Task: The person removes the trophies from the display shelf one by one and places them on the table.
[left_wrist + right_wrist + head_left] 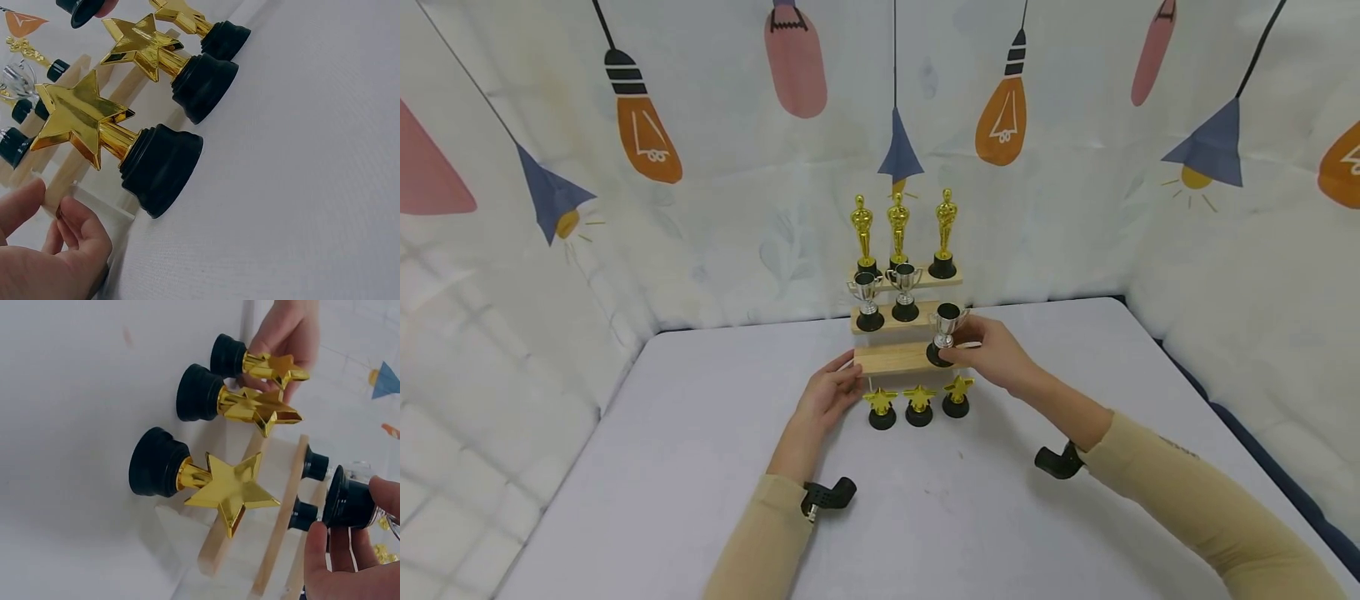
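My right hand (1002,357) holds a small silver trophy cup (947,320) by its lower part, over the right end of the lowest wooden step. In the right wrist view, its black base (354,504) sits between thumb and fingers, apart from the wood. The left hand (831,393) pinches the left end of that step (891,359) of a tiered display stand; the left wrist view shows the thumb and curled fingers at the wood's end (57,195). Two other silver cups (905,287) stand on the middle step. On the top step are three gold figure trophies (946,227).
Three gold star trophies with black bases (919,405) stand in a row on the white table (715,467), just in front of the stand. A printed curtain (737,208) hangs behind the table. Each wrist wears a black camera (831,493).
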The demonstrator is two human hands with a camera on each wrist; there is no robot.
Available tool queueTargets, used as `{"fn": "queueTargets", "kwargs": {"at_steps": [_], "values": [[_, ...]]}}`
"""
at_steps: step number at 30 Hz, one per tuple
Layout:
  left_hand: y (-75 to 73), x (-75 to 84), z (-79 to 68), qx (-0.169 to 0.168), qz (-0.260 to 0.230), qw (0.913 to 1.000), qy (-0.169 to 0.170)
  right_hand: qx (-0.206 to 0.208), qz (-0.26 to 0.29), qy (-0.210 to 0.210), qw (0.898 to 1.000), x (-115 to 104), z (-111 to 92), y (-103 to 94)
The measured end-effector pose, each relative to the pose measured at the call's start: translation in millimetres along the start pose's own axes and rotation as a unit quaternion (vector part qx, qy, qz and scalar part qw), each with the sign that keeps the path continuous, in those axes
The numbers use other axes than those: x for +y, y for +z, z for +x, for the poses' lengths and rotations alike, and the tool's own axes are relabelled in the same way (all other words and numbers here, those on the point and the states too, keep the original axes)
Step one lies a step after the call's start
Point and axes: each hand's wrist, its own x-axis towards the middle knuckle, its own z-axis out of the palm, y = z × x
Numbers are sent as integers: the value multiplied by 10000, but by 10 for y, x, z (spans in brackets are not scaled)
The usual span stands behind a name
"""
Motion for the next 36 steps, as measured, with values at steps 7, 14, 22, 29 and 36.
{"fn": "queueTargets", "kwargs": {"at_steps": [7, 14, 22, 29, 36], "values": [[3, 10, 10, 19, -63, 10000, -72, -143, 68, -134, 9998, -12, -91, 50], [12, 19, -3, -22, 6, 10000, -39, -358, 149, -231, 9990, -6, -180, 109], [5, 20, 1, 16, 17, 10000, -68, -607, 307, -296, 9972, 45, -290, 219], [-2, 23, 5, 18, 67, 9999, -87, -772, 311, -237, 9963, 116, -329, 301], [6, 23, -3, -23, 72, 9999, -71, -927, 352, -296, 9946, 172, -370, 371]]}}
